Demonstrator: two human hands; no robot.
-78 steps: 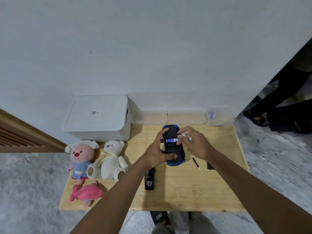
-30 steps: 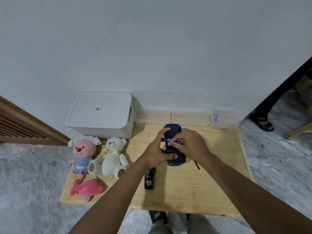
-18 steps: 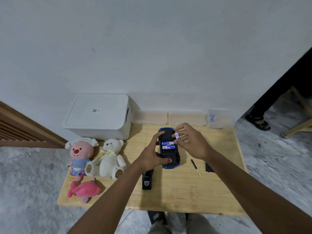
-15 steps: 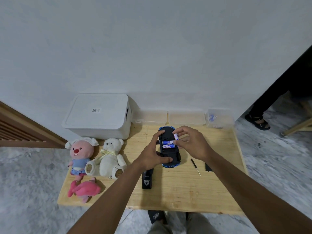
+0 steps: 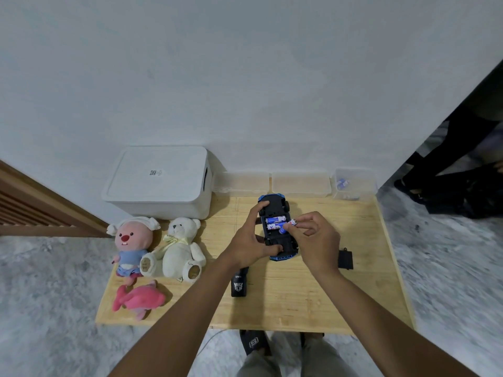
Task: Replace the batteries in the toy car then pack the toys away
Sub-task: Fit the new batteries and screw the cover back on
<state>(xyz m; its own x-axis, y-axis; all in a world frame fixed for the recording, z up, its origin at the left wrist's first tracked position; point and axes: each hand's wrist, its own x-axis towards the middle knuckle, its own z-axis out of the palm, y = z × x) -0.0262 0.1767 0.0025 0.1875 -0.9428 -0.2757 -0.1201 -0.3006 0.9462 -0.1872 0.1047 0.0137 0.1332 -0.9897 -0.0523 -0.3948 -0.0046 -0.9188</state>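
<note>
Centre frame, on the tabletop (image 5: 285, 295): the left hand (image 5: 246, 244) is clasping the upturned toy car (image 5: 283, 240). The right hand (image 5: 315, 240) grip is pinching a battery (image 5: 289, 225) at the open bay, where two batteries (image 5: 275, 223) are sitting. Battery fitting is proceeding, by my judgement; the next move is calling for correct polarity and a firm press home.

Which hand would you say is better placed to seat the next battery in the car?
Right: the right hand pinches a battery over the upturned toy car, compartment open; the left hand grips it.
</note>
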